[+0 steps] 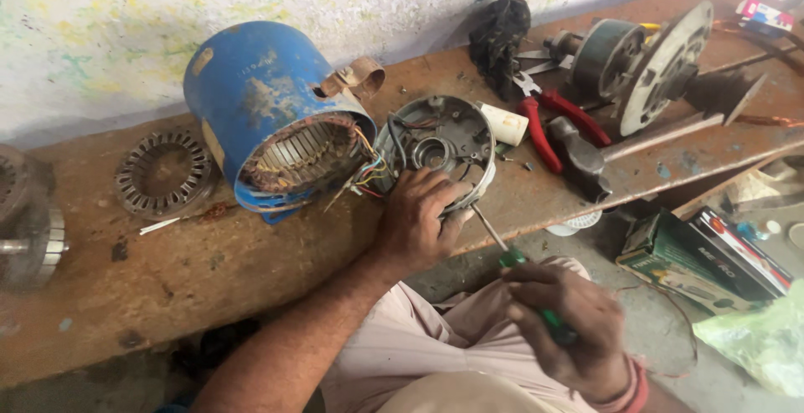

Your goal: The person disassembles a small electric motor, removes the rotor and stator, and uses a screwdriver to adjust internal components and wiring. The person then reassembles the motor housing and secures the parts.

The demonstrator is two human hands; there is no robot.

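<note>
Closely at work on a round motor end cover

Down on the worn brown wooden table (209,271), we rest our left hand (419,220) on the round grey metal motor end cover (440,141), which lies at the front edge of the table, just beside the open mouth of the blue cylindrical motor housing (268,111). The left grip is closed around the cover's lower rim, fingers curled over its edge. Thin coloured wires (368,174) run from the copper windings inside the housing to the cover.

Our right hand (569,325) is below the table edge, over our lap, and its grip is clamped on the green handle of a slim metal-shafted screwdriver (502,245). The shaft slants up and left, and its tip meets the cover's lower right rim, just beside our left fingers.

To the left of the housing lies a dark ring-shaped steel stator core (163,170), flat on the table. To the right of the cover we see a small white plastic cylinder (507,124), then red-handled pliers (557,124) and a dark-headed hammer (586,157). Farther right lies a motor rotor with a pale round end plate (653,61). Behind the pliers sits a crumpled black cloth (498,32), against the paint-flecked wall.
</note>
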